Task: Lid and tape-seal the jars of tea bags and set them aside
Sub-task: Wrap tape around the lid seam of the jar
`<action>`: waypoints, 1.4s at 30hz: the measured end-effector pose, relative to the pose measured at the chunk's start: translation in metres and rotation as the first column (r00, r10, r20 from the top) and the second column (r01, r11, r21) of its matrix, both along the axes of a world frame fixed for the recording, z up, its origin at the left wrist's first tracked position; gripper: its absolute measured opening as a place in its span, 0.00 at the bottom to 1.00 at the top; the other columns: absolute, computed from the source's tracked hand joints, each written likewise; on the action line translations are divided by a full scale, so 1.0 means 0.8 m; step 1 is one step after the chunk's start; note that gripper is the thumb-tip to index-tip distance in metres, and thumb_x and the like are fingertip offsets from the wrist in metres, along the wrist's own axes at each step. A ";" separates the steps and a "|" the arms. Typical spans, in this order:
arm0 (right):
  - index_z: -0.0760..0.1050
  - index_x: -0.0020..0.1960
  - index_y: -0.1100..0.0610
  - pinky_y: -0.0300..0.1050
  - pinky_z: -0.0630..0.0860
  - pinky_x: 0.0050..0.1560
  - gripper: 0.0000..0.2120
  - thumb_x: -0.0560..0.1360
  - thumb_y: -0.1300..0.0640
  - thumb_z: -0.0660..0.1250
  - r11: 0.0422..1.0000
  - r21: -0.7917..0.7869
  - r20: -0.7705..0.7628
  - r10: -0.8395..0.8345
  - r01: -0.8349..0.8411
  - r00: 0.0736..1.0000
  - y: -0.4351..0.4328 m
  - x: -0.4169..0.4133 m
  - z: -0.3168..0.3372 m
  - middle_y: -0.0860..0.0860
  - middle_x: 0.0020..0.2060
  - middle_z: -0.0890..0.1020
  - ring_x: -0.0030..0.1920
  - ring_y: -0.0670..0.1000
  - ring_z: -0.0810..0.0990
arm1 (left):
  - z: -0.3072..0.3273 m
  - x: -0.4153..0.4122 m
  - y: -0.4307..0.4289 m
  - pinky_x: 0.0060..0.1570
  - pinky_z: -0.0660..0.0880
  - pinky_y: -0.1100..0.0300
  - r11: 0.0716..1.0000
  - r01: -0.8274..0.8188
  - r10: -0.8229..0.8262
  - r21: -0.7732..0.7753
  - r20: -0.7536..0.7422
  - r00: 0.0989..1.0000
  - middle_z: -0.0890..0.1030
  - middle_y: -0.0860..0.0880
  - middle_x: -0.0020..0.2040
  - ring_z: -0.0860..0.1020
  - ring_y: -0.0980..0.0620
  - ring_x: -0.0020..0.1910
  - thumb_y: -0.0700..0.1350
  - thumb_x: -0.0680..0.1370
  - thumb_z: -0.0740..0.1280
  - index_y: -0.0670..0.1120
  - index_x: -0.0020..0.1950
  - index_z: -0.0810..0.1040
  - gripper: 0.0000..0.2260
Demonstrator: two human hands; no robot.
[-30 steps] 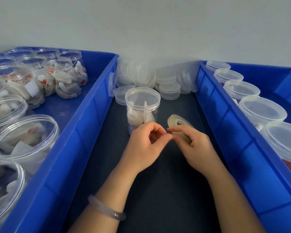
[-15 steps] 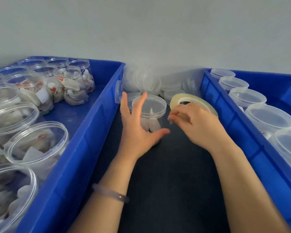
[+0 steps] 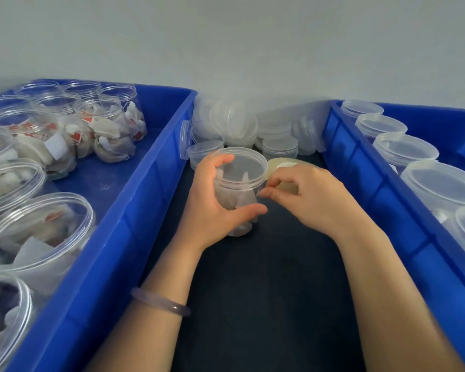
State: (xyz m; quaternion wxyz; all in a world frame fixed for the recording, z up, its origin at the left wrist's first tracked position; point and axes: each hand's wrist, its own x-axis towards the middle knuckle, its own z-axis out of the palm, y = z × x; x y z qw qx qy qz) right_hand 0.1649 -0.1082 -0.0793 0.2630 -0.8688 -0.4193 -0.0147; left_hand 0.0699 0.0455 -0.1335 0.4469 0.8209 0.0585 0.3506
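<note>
A clear jar of tea bags (image 3: 238, 183) with a translucent lid on it stands on the dark table between two blue bins. My left hand (image 3: 212, 202) grips the jar, fingers over the lid's far rim and thumb across the front. My right hand (image 3: 309, 194) holds a roll of clear tape (image 3: 282, 167) right beside the jar, and its thumb and forefinger pinch the tape end close to the jar's wall just under the lid.
The left blue bin (image 3: 134, 210) holds several open jars of tea bags (image 3: 35, 234). The right blue bin (image 3: 373, 189) holds several lidded jars (image 3: 440, 183). A pile of loose lids (image 3: 239, 130) lies against the wall behind the jar.
My left hand went from reaching with spread fingers to gripping the jar. My right hand brought the tape roll down beside the jar and pinches the tape end near its wall.
</note>
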 end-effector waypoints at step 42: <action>0.82 0.51 0.39 0.31 0.65 0.36 0.16 0.66 0.36 0.67 0.999 0.034 -0.228 -0.003 0.011 0.974 -0.032 -0.026 0.048 0.42 0.33 0.80 0.35 0.33 0.74 | 0.009 -0.021 -0.004 0.38 0.78 0.59 0.787 0.322 -0.240 -0.527 0.218 0.946 0.80 0.49 0.44 0.80 0.50 0.41 0.64 0.59 0.78 0.46 0.51 0.72 0.32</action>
